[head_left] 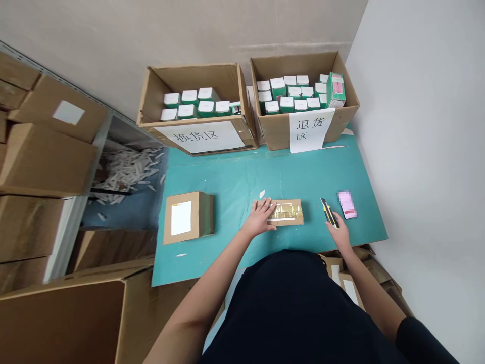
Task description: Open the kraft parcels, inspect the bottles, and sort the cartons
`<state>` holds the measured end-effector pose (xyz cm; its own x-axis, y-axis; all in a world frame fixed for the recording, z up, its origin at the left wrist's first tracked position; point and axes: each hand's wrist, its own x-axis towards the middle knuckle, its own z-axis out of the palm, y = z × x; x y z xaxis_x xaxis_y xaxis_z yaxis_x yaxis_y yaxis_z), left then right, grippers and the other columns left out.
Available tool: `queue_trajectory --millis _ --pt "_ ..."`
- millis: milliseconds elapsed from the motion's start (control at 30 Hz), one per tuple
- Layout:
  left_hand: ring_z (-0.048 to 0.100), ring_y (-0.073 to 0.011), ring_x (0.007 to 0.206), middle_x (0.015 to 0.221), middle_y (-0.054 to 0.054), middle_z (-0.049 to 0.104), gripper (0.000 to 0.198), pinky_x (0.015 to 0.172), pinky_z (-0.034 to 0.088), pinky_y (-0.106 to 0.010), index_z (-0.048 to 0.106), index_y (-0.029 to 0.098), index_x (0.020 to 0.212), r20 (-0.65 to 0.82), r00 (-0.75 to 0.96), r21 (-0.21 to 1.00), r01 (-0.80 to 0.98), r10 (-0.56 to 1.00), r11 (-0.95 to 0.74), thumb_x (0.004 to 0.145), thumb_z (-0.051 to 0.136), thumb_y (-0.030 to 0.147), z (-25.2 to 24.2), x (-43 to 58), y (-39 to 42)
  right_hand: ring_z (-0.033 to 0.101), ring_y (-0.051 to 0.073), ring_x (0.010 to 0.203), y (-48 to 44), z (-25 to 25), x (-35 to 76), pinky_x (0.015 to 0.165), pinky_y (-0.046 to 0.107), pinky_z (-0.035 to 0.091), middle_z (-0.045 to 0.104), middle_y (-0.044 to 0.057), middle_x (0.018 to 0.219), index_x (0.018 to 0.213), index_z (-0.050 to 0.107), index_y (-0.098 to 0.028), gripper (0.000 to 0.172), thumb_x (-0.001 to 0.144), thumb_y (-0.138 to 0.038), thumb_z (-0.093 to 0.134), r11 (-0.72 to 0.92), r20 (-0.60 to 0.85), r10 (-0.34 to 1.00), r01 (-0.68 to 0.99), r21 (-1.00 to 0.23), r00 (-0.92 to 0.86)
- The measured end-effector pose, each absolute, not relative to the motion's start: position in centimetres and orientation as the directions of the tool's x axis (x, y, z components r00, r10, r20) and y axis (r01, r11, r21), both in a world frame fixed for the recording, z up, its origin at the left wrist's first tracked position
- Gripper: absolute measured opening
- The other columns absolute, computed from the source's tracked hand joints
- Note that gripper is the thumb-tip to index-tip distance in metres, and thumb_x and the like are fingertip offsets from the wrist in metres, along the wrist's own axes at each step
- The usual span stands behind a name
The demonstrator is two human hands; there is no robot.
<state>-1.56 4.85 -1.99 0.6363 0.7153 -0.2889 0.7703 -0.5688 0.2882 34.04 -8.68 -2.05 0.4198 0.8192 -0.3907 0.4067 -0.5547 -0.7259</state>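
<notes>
Parcel (288, 212), taped, lay on bench (227, 172), left hand (260, 216) flat on its left end, grip apart. Knife (329, 212) lay right of parcel, near end clamped in grip of right hand (341, 233). Pink card (347, 204) sat beside knife tip.

black top, short sleeves, bare forearms

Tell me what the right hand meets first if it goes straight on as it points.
Probably the carton with the tall label: the right hand and its utility knife point away, slightly left, over bare teal table. Depth is unclear.
</notes>
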Motion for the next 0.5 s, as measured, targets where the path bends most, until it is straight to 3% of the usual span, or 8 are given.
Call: queue_trajectory --millis 167,300,500 --pt "0.018 -0.0349 0.158 0.168 -0.017 0.027 0.091 0.128 0.012 -0.056 0.028 0.021 0.161 -0.231 0.634 0.269 0.770 0.738 -0.578 0.085 0.073 0.048 -2.1 -1.5 3.3 0.064 0.030 0.103 -5.2 -5.8 34.0 0.087 0.038 0.049 0.070 0.016 0.112 0.141 0.054 -0.014 0.057 0.092 -0.045 0.049 -0.584 -0.285 0.804 0.607 -0.538 0.521" --pt "0.031 -0.0333 0.153 0.161 -0.016 0.041 0.068 0.126 0.023 -0.054 0.037 0.022 0.156 -0.163 0.613 0.277 0.780 0.773 -0.561 0.093 0.062 0.032 -2.4 -1.7 0.8 0.058 0.031 0.114 -3.6 -9.0 34.4 0.099 0.039 0.044 0.065 0.021 0.118 0.129 0.062 -0.006 0.049 0.090 -0.032 0.050 -0.542 -0.187 0.832 0.696 -0.471 0.522" --pt "0.052 -0.0308 0.134 0.136 -0.015 0.061 0.046 0.114 0.041 -0.051 0.051 0.023 0.145 0.008 0.573 0.296 0.782 0.820 -0.549 0.099 0.052 0.023 -3.4 -2.0 -1.7 0.057 0.034 0.113 -3.3 -11.6 34.7 0.098 0.043 0.043 0.063 0.022 0.119 0.127 0.065 -0.008 0.044 0.089 -0.028 0.056 -0.584 -0.218 0.812 0.759 -0.288 0.542"
